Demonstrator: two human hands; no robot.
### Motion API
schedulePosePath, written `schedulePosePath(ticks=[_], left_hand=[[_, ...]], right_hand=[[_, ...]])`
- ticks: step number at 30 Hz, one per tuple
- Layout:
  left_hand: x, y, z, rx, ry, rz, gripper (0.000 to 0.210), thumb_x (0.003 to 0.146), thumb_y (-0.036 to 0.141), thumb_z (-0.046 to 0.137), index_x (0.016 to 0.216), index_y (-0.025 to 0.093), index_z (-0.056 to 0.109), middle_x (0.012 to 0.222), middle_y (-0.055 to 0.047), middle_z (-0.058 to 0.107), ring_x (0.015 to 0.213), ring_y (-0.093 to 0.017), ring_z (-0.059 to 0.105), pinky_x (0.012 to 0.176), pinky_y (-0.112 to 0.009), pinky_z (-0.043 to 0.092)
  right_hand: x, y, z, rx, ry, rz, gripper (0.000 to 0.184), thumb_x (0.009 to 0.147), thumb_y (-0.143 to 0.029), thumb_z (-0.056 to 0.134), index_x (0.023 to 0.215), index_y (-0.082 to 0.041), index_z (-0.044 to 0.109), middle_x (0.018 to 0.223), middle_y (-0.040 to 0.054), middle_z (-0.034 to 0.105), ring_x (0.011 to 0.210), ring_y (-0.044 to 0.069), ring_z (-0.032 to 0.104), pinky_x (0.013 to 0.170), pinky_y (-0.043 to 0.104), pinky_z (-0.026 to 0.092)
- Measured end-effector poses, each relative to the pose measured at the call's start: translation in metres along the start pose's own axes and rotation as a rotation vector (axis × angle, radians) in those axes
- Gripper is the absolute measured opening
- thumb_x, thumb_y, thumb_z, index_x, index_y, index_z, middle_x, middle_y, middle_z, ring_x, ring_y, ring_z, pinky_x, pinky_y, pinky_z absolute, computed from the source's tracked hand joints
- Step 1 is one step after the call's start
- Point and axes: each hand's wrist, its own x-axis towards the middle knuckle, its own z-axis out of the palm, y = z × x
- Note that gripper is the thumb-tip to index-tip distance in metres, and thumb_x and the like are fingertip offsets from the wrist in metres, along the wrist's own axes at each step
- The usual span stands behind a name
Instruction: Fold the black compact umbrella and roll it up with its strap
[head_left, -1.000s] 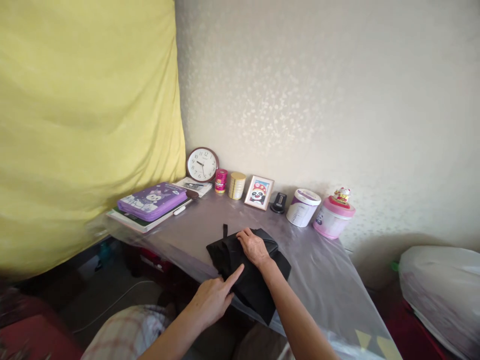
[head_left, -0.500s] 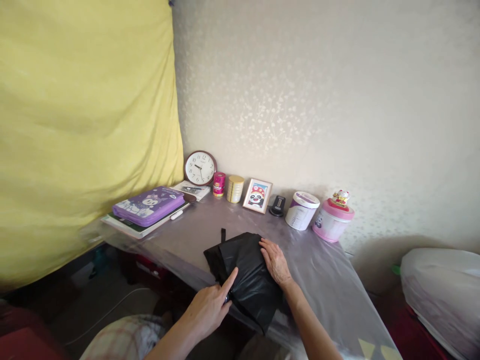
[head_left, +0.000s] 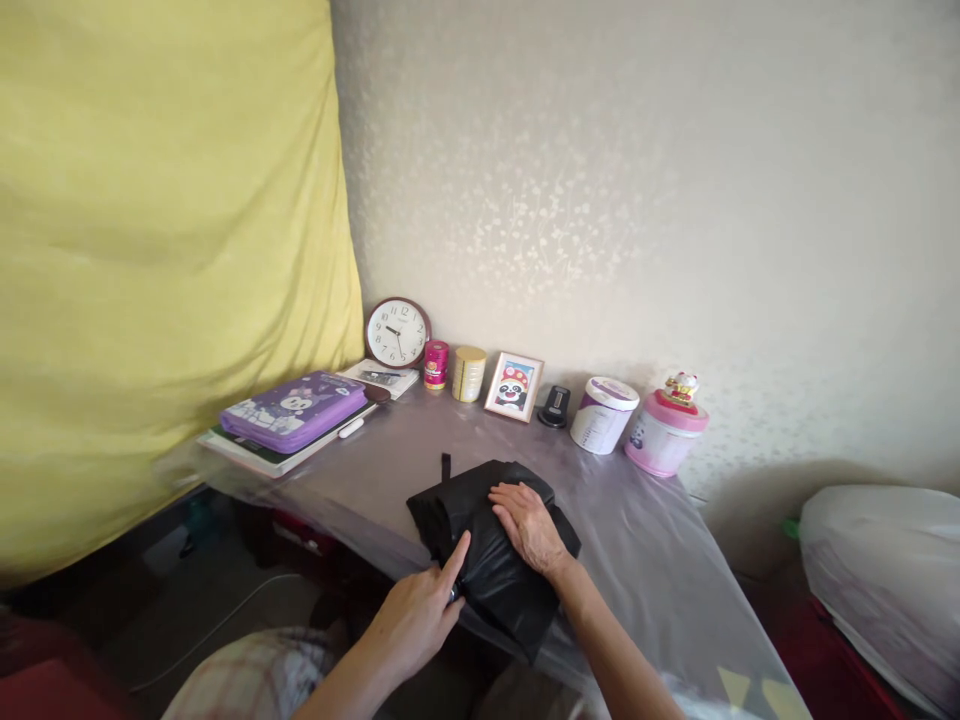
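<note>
A black folding umbrella lies collapsed at the near edge of the table, its fabric loose and bunched. A short strap sticks up from its far left side. My left hand is closed round the umbrella's near end, index finger stretched along the fabric; a bit of shiny metal shows by the fingers. Most of the handle is hidden in that hand. My right hand rests flat on top of the folds with its fingers extended.
Along the wall on the table stand a clock, a pink tin, a yellow-lidded can, a framed panda picture, a black object and two tubs. A purple case lies on books at left.
My right hand has slid left across the umbrella, from its right side to nearer the middle, uncovering fabric on the right. My left hand keeps its grip in nearly the same place.
</note>
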Motion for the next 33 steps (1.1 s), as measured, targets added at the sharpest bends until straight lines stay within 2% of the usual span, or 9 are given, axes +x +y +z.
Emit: schedulePosePath(ticks=[6,10,13,15,17,21,24,29,33], left_hand=[[0.0,0.003,-0.001,0.053,-0.005,-0.03,0.065,0.087,0.027,0.041,0.143,0.019,0.008,0.098,-0.009,0.066,0.088,-0.023,0.063,0.075,-0.032,0.047],[-0.001,0.004,-0.002,0.042,-0.006,-0.035,0.065,0.087,0.028,0.041,0.143,0.018,0.008,0.1,-0.009,0.066,0.09,-0.023,0.063,0.077,-0.03,0.046],[-0.002,0.003,-0.002,0.023,0.001,-0.024,0.064,0.088,0.028,0.04,0.143,0.017,0.009,0.101,-0.009,0.066,0.092,-0.021,0.062,0.079,-0.029,0.045],[-0.002,0.002,-0.003,0.025,0.01,-0.018,0.063,0.088,0.028,0.04,0.143,0.018,0.01,0.101,-0.009,0.066,0.092,-0.021,0.062,0.078,-0.028,0.045],[-0.002,0.001,-0.003,0.031,0.011,-0.015,0.063,0.088,0.029,0.039,0.143,0.018,0.01,0.1,-0.008,0.066,0.09,-0.021,0.063,0.077,-0.028,0.045],[-0.003,0.0,-0.005,0.034,0.001,-0.02,0.062,0.09,0.031,0.036,0.143,0.019,0.007,0.098,-0.008,0.066,0.088,-0.02,0.063,0.074,-0.027,0.044],[-0.003,-0.001,-0.006,0.036,0.0,-0.019,0.061,0.09,0.032,0.035,0.143,0.018,0.009,0.095,-0.008,0.066,0.086,-0.021,0.062,0.073,-0.028,0.044],[-0.002,-0.002,-0.008,0.038,-0.003,-0.011,0.06,0.09,0.034,0.035,0.143,0.017,0.012,0.089,-0.007,0.066,0.082,-0.021,0.062,0.07,-0.027,0.043],[-0.002,-0.003,-0.009,0.05,-0.007,-0.011,0.059,0.091,0.035,0.033,0.143,0.017,0.012,0.087,-0.007,0.066,0.082,-0.02,0.062,0.069,-0.026,0.042]], right_hand=[[0.022,0.043,0.004,-0.143,-0.108,0.218,0.031,0.094,-0.026,0.035,0.093,-0.024,0.066,0.101,0.0025,0.069,0.1,0.015,0.06,0.093,0.031,0.041],[0.023,0.043,-0.008,-0.221,-0.01,0.332,0.029,0.093,-0.025,0.036,0.098,-0.02,0.065,0.105,0.0086,0.066,0.103,0.02,0.059,0.092,0.035,0.041],[0.015,0.024,-0.009,-0.15,0.072,0.205,0.029,0.092,-0.026,0.038,0.109,-0.019,0.061,0.115,0.009,0.062,0.11,0.02,0.054,0.097,0.037,0.038],[0.009,0.015,-0.007,-0.054,0.046,0.053,0.029,0.092,-0.027,0.039,0.109,-0.021,0.061,0.112,0.007,0.064,0.109,0.018,0.055,0.097,0.036,0.039],[0.003,0.015,-0.008,-0.019,0.03,0.026,0.029,0.092,-0.027,0.039,0.106,-0.021,0.063,0.109,0.0074,0.065,0.108,0.02,0.056,0.096,0.04,0.04],[-0.02,0.037,-0.026,-0.043,0.186,0.255,0.029,0.09,-0.028,0.039,0.105,-0.019,0.062,0.107,0.0103,0.065,0.101,0.022,0.059,0.09,0.042,0.045],[-0.052,0.043,-0.045,-0.022,0.188,0.31,0.026,0.089,-0.026,0.039,0.103,-0.023,0.061,0.106,0.0068,0.064,0.098,0.021,0.059,0.087,0.04,0.048],[-0.107,0.016,-0.057,-0.025,0.115,0.272,0.028,0.088,-0.022,0.041,0.111,-0.024,0.057,0.119,0.0071,0.057,0.107,0.021,0.055,0.09,0.04,0.048],[-0.121,-0.012,-0.055,0.008,0.087,0.241,0.035,0.087,-0.019,0.04,0.12,-0.024,0.051,0.132,0.0083,0.047,0.115,0.021,0.051,0.093,0.039,0.047]])
